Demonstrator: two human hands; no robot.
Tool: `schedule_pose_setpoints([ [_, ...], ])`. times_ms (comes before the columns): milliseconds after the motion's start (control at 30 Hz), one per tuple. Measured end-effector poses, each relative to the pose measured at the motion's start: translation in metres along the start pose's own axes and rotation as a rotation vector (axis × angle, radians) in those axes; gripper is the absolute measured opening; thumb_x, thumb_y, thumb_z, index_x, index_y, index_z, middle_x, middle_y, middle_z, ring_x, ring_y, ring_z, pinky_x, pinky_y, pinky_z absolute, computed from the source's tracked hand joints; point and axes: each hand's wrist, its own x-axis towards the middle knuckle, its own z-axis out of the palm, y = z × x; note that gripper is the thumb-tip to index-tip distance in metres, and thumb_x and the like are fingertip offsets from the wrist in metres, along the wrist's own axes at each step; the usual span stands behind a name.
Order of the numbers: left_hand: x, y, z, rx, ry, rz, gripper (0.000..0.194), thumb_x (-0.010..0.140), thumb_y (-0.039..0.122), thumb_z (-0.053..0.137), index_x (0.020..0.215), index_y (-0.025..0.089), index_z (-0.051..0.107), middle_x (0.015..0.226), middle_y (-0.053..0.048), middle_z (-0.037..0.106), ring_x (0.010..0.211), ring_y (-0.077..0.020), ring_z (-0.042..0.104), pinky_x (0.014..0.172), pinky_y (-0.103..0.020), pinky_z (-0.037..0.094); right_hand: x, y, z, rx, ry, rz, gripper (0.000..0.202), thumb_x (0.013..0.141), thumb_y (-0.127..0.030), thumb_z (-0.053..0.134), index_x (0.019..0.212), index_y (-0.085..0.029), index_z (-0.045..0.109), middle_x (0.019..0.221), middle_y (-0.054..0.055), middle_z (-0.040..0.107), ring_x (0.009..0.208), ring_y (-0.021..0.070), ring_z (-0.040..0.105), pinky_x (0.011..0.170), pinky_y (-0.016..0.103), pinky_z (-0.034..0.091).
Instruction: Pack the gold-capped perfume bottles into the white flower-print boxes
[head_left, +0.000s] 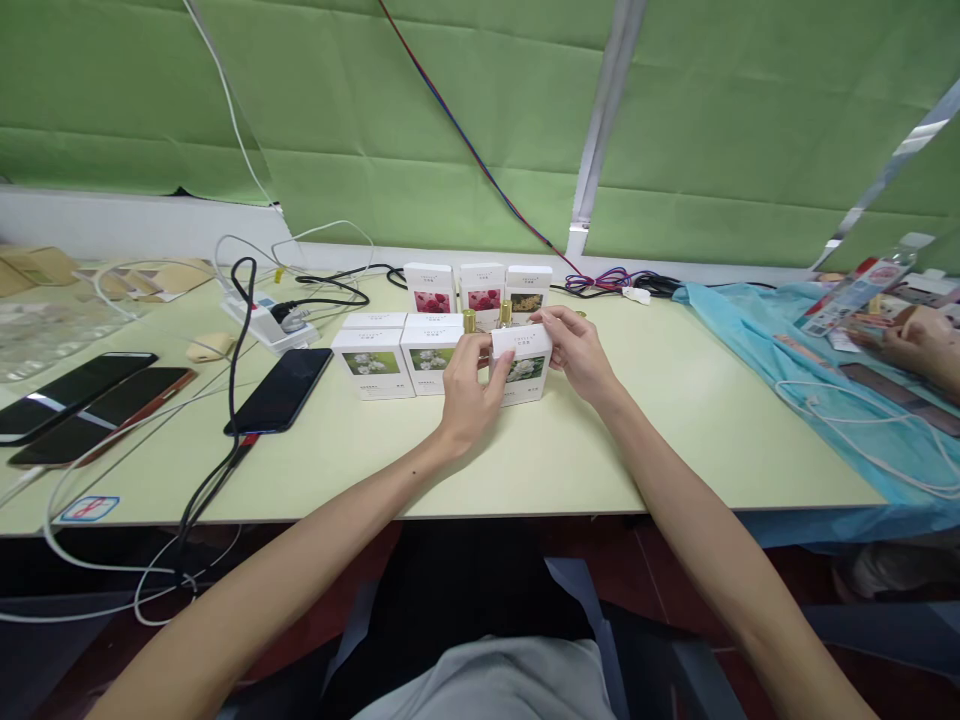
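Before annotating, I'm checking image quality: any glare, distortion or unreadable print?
Head view, far left: white glare crosses the leftmost phone and brown-edged phone; head view: the left forearm looks stretched, perhaps lens distortion; head view, centre: the held white box has lower print too small to read.

Green backdrop (735,130) behind pale table (742,420)

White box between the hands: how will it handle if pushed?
The white box looks fairly stiff, with flat faces and straight edges. Its squared corners suggest it would slide rather than roll. Its weight is hard to judge, contents hidden.
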Motion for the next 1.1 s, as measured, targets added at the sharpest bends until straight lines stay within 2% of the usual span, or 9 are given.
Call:
schedule_pose_setpoints([
  [167,-0.0009,0.0006,0.0002,-0.013,0.004,-0.023,0.02,0.099,0.041,0.059,0.102,0.021,0.058,0.102,-0.006,0.064,0.095,-0.0178,0.064,0.078,-0.032,0.059,0.0005,0.0018,-0.0002,-0.034,-0.001,-0.039,0.046,0.072,-0.067,0.077,0.076,-0.022,0.064,0.058,-0.005,0.046,0.046,0.0069,0.032,0.041,0.023,0.026],
  [467,-0.0027,-0.0019,0.0027,-0.106,0.037,-0.118,0.035,0.094,0.042,0.066,0.118,0.025,0.046,0.111,-0.007,0.064,0.099,-0.017,0.067,0.082,-0.034,0.063,-0.0006,0.001,0.0,-0.067,0.005,-0.062,0.043,0.071,-0.062,0.08,0.081,-0.022,0.069,0.066,-0.002,0.057,0.048,0.0075,0.036,0.042,0.025,0.029],
  [733,-0.0013,0.0007,0.0007,-0.051,0.0,-0.078,0.035,0.098,0.041,0.061,0.126,0.023,0.054,0.121,-0.01,0.065,0.107,-0.0199,0.066,0.088,-0.037,0.063,-0.0012,0.0006,-0.0002,-0.094,0.022,-0.066,0.037,0.073,-0.056,0.08,0.077,-0.021,0.068,0.065,-0.002,0.057,0.049,0.0076,0.038,0.043,0.024,0.029],
  [1100,-0.0002,0.003,-0.001,-0.009,-0.005,-0.047,0.031,0.098,0.041,0.06,0.123,0.022,0.059,0.115,-0.009,0.062,0.101,-0.0184,0.065,0.086,-0.035,0.062,0.0008,0.0046,-0.002,-0.116,0.038,-0.08,0.036,0.074,-0.055,0.079,0.075,-0.02,0.071,0.06,-0.002,0.054,0.049,0.0086,0.04,0.042,0.025,0.031],
])
